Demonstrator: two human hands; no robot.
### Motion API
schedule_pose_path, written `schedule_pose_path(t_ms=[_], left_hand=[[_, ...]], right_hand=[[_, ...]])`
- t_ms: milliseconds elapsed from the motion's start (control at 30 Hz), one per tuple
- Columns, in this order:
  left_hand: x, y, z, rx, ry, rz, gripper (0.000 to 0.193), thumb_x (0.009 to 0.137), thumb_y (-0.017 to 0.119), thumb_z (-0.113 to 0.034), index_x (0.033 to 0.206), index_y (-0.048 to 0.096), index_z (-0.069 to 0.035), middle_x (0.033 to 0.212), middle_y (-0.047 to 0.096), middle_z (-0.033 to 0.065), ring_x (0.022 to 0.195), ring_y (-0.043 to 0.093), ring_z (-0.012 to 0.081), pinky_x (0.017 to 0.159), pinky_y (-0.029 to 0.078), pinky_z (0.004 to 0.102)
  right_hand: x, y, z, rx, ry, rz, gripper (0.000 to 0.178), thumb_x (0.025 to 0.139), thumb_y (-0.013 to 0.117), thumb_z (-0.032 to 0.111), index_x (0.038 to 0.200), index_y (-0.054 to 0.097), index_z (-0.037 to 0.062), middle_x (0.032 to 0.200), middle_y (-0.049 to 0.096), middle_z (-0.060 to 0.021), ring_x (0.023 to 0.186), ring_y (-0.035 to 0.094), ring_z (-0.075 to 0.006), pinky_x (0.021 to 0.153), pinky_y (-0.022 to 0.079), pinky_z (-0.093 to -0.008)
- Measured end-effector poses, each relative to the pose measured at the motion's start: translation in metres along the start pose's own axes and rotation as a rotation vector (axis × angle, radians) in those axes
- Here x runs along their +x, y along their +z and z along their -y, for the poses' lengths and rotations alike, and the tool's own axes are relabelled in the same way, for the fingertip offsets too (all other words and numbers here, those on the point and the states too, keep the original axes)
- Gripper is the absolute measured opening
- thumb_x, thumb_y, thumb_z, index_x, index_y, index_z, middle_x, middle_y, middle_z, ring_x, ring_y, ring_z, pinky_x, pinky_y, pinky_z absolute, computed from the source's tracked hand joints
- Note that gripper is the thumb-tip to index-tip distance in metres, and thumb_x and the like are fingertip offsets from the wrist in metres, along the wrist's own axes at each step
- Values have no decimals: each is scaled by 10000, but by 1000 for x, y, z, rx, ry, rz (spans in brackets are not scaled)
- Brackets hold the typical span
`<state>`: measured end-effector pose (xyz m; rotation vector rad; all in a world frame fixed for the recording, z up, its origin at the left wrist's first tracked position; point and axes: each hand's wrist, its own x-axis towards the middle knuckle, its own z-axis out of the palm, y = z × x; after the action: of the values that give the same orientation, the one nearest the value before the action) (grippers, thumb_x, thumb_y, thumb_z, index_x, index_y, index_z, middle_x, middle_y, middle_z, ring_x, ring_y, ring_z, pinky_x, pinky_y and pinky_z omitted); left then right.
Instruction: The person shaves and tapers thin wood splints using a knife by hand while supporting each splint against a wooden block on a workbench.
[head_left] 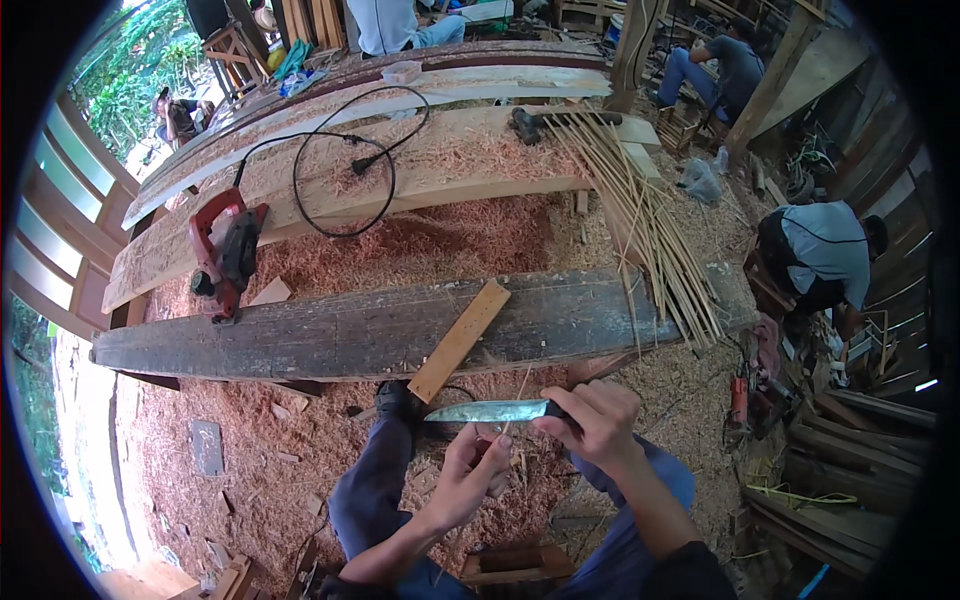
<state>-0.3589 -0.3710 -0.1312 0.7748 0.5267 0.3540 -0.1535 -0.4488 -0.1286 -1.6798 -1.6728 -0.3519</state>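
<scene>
My right hand (598,418) grips the handle of a long knife (490,411), its blade pointing left. My left hand (468,473) sits just below the blade and pinches a thin bamboo sliver (517,397) that stands up against the blade's edge. Both hands hover over my knees and the sawdust-covered floor. In front of me lies a dark weathered plank (330,335) with a short pale wood strip (459,339) resting across it.
A bundle of thin bamboo splints (640,215) leans across the planks on the right. A red electric planer (226,255) with a black cord (345,165) sits on the left. Pale boards (400,165) lie beyond. One person crouches at the right (825,255), others sit farther back.
</scene>
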Motion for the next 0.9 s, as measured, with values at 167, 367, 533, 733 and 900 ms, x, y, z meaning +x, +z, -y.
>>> schedule_pose_path(t_ms=[167, 367, 533, 733, 900], left_hand=[[-4, -9, -5, -72, 36, 19, 117, 1079, 517, -162, 1020, 439, -97, 696, 376, -37, 549, 324, 47, 478, 272, 252], [-2, -2, 1, -41, 32, -17, 127, 1073, 531, -156, 1007, 448, -85, 698, 402, -33, 553, 339, 55, 482, 276, 252], [0, 4, 2, 16, 60, -24, 165, 1064, 544, -131, 985, 405, -91, 696, 428, -27, 543, 361, 45, 480, 312, 242], [-1, -4, 8, 9, 108, -45, 147, 1058, 553, -121, 1002, 420, -92, 704, 443, -36, 542, 375, 42, 478, 320, 237], [1, 4, 12, 215, 173, -169, 128, 1051, 576, -149, 1065, 484, -61, 721, 471, -43, 551, 405, 34, 487, 354, 229]], right_hand=[[8, -12, -34, -13, 129, -262, 388, 919, 699, 478, 881, 731, 93, 520, 497, 6, 418, 483, -157, 425, 348, -313], [3, 4, 6, 18, -10, -37, 371, 911, 700, 492, 888, 732, 123, 581, 516, 34, 472, 487, -136, 444, 346, -309], [3, 2, -2, 40, 65, -29, 381, 921, 694, 483, 888, 737, 106, 575, 534, 18, 472, 518, -129, 439, 356, -304], [2, -4, 1, 132, 100, -72, 380, 927, 685, 480, 891, 742, 105, 565, 535, 7, 469, 521, -138, 444, 378, -320], [1, 7, 11, 89, 35, 27, 353, 906, 712, 455, 922, 733, 103, 608, 533, 13, 487, 512, -161, 456, 364, -334]])
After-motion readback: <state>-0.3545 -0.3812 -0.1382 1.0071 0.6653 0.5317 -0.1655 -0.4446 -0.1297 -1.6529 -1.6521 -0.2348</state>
